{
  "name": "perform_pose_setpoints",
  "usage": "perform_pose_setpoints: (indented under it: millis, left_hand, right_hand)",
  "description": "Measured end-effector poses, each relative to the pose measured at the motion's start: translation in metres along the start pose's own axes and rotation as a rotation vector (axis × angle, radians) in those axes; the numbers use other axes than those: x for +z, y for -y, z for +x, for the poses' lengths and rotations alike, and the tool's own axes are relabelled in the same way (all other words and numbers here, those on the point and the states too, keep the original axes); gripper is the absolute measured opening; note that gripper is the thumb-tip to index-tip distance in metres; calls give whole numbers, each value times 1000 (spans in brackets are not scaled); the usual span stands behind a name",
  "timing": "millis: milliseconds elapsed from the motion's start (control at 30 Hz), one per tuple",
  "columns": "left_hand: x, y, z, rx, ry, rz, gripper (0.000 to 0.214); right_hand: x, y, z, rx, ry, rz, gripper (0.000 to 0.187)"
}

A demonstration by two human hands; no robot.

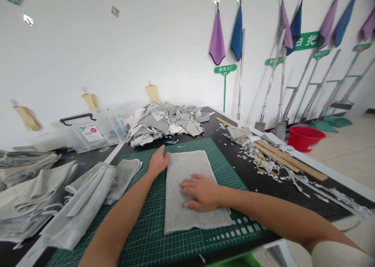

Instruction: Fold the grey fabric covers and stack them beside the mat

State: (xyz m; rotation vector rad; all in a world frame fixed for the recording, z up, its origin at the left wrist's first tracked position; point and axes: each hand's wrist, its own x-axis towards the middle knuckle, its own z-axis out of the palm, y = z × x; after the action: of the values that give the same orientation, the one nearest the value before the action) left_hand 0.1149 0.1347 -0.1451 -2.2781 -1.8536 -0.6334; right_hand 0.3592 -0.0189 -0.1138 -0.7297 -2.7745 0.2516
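Note:
A grey rectangular piece of cloth [187,173] lies flat on a green cutting mat [146,228]. My left hand [158,161] rests at the cloth's far left corner, fingers together and stretched flat along its edge. My right hand [200,191] lies palm down on the middle of the cloth, fingers spread and pointing left. Neither hand holds anything.
Folded grey cloths [76,204] are stacked left of the mat. A heap of grey and white cloth pieces [164,122] lies behind it, beside a clear plastic box [90,132]. Wooden rulers [281,155], scissors and fabric scraps line the right edge. A red basin [306,137] stands on the floor.

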Motion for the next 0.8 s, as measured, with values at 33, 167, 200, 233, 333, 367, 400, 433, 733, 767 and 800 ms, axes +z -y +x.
perform_pose_setpoints:
  millis: [33, 167, 200, 233, 333, 367, 400, 433, 733, 767, 800]
  left_hand:
    - [0, -4, 0, 64, 41, -29, 58]
    - [8, -15, -3, 261, 290, -94, 57]
    - [10, -16, -4, 264, 317, -93, 55]
    - [13, -16, -5, 259, 323, -91, 53]
    - [16, -15, -5, 250, 322, -89, 52]
    - [16, -14, -5, 251, 318, -89, 51]
    - [16, -13, -5, 252, 312, -88, 51]
    - [16, -13, -6, 253, 305, -87, 52]
    - [13, -16, -7, 259, 265, -62, 51]
    - [13, -17, -8, 259, 262, -60, 51]
    - [13, -17, -8, 259, 259, -58, 51]
  right_hand:
    - [0, -6, 1, 53, -25, -29, 51]
    - [-4, -39, 6, 325, -82, -135, 56]
    - [-5, -48, 6, 375, -74, -149, 59]
    - [-7, -56, 5, 420, -68, -164, 62]
    - [-11, -67, 3, 551, -87, -236, 68]
    - [-11, -64, 2, 564, -97, -256, 72]
    - [-11, -59, 1, 550, -101, -261, 75]
    - [-10, -51, 1, 504, -92, -246, 78]
    - [2, -4, 3, -60, 158, 70, 81]
    - [2, -13, 5, 9, 142, 51, 83]
    - [2, -24, 8, 96, 120, 24, 84]
